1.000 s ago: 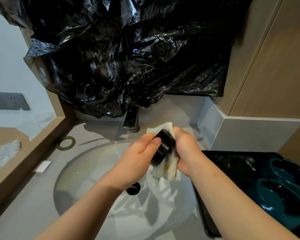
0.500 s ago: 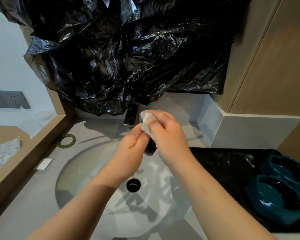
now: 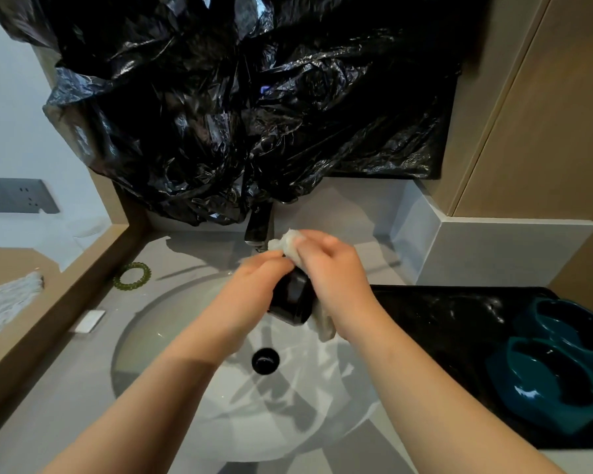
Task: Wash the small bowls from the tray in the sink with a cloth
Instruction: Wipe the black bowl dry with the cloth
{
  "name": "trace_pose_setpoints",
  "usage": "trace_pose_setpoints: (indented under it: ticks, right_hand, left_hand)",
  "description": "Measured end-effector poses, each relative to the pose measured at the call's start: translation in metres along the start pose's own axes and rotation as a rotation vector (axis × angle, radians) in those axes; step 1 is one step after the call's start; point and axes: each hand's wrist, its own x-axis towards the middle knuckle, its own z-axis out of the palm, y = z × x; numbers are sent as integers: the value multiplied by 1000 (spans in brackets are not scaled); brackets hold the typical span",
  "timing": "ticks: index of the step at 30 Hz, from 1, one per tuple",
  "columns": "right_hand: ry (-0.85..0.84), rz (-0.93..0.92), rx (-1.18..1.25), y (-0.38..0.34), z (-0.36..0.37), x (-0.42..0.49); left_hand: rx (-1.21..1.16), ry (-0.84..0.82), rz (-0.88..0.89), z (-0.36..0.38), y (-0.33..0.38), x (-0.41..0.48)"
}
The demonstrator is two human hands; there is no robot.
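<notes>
My left hand [image 3: 254, 285] gripped the small black bowl [image 3: 291, 299] above the sink [image 3: 172, 319], just below the faucet [image 3: 259, 227]. My right hand [image 3: 332, 268] pinched the white cloth [image 3: 286, 242] against it. Teal bowls [image 3: 545, 378] sat in the black tray [image 3: 442, 319] alongside.

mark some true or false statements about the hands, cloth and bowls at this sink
1. The left hand holds a small black bowl over the sink. True.
2. The right hand holds a white cloth against that bowl. True.
3. The teal bowls sit in the sink. False: they sit on the black tray beside it.
4. The cloth covers the drain. False: the drain shows bare below the bowl.
5. A green ring lies on the counter left of the sink. True.
</notes>
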Motion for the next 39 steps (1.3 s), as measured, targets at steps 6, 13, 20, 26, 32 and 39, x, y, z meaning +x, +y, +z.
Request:
trace_pose_setpoints:
  ticks: [6, 13, 20, 26, 32, 39]
  right_hand:
    - [-13, -90, 63, -8, -3, 0]
    - [-9, -185, 0, -20, 1, -6]
    - [-33, 296, 269, -20, -10, -2]
    - [175, -181, 62, -11, -2, -14]
    - [184, -55, 104, -4, -11, -10]
    - [178, 45, 278, -14, -17, -10]
  left_hand:
    - [-67, 109, 135, 7, 4, -4]
    - [40, 137, 172, 9, 1, -3]
    - [-96, 126, 232, 15, 1, -7]
    - [-72, 52, 106, 14, 16, 2]
    - [-56, 37, 113, 25, 22, 3]
    - [71, 96, 221, 22, 10, 5]
